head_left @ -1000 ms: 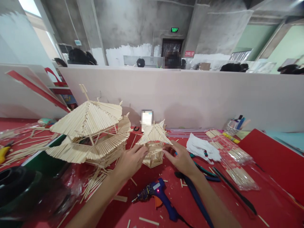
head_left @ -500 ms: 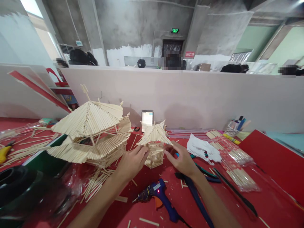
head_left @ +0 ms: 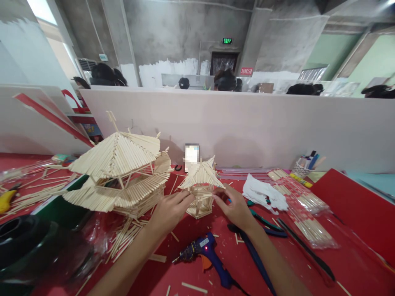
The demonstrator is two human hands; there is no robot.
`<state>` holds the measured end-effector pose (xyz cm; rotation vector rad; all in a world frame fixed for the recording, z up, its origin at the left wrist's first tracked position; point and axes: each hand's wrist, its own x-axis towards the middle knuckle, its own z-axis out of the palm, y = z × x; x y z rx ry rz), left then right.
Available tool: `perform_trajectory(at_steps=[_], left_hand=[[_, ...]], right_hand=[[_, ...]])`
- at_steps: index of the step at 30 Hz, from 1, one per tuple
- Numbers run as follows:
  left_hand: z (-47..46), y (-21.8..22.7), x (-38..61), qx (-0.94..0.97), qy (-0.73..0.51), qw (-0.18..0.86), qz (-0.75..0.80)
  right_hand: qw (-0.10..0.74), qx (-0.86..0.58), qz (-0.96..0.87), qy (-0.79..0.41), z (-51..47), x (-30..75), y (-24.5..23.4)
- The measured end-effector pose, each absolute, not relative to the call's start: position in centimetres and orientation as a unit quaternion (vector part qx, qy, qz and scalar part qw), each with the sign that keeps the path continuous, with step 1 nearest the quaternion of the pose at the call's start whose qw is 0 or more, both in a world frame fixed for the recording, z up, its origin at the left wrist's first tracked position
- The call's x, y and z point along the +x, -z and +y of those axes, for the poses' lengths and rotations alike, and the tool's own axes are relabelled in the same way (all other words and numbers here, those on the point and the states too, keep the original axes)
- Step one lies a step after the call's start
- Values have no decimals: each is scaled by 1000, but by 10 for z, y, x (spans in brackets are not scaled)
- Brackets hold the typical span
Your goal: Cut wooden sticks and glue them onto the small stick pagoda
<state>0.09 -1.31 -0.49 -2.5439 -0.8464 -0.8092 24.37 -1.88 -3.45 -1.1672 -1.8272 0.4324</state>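
Observation:
Between my hands stands a small pavilion model [head_left: 202, 174] of pale wooden sticks, upright, with a pointed roof on posts and a many-sided base. My left hand [head_left: 174, 205] pinches its left side just under the roof edge. On its right side, the fingers of my right hand [head_left: 233, 204] close at a post below the eave. A thin stick seems to lie level between the fingertips; I cannot tell whether it is loose or part of the model. Nearer me lies a blue hot glue gun [head_left: 203, 250], its red light on.
A larger two-tiered stick pavilion [head_left: 119, 164] stands left, loose sticks [head_left: 126, 238] beside it. Pliers [head_left: 251, 250], a white glove [head_left: 263, 192], a black rod-like tool [head_left: 308, 250] and bagged sticks [head_left: 311, 222] lie right. A pale partition [head_left: 262, 123] rises behind; people's heads show beyond.
My left fingers have shifted slightly to the right across the front of the small pavilion. My right fingertips have moved a little left. The model stays in place.

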Motion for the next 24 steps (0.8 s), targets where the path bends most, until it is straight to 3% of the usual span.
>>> perform_trajectory(at_steps=[24], left_hand=[[-16, 10, 7, -876, 288, 121, -368]], right_hand=[[436, -486, -729, -207, -24, 242, 22]])
